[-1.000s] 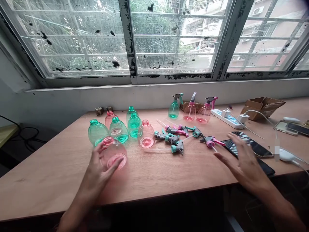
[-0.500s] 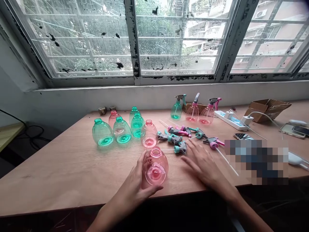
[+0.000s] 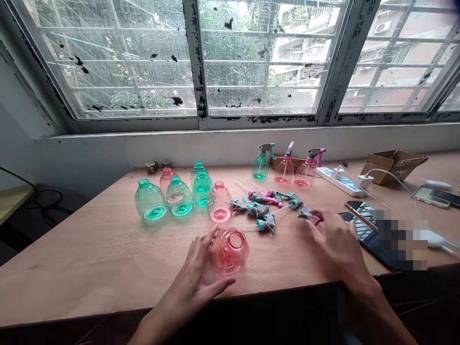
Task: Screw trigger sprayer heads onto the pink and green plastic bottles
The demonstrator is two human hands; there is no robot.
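My left hand (image 3: 201,273) is wrapped round a clear pink bottle (image 3: 229,250) without a cap, tilted with its mouth toward me, near the table's front edge. My right hand (image 3: 336,239) closes on a grey and pink spray trigger head (image 3: 312,217) lying on the wooden table (image 3: 89,254). More loose trigger heads (image 3: 260,208), teal and pink, lie in a heap between the hands and the window. Behind my left hand stand several open bottles, green (image 3: 151,201) and pink (image 3: 219,203).
Three finished spray bottles (image 3: 285,165) stand near the window wall. A white power strip (image 3: 341,179) with plugs, a cardboard box (image 3: 393,163), phones (image 3: 362,225) and a cable lie at the right. The window sill runs behind the table.
My left hand has tilted the pink bottle so that its mouth faces me. My right hand moved right from the heap onto the grey and pink trigger head.
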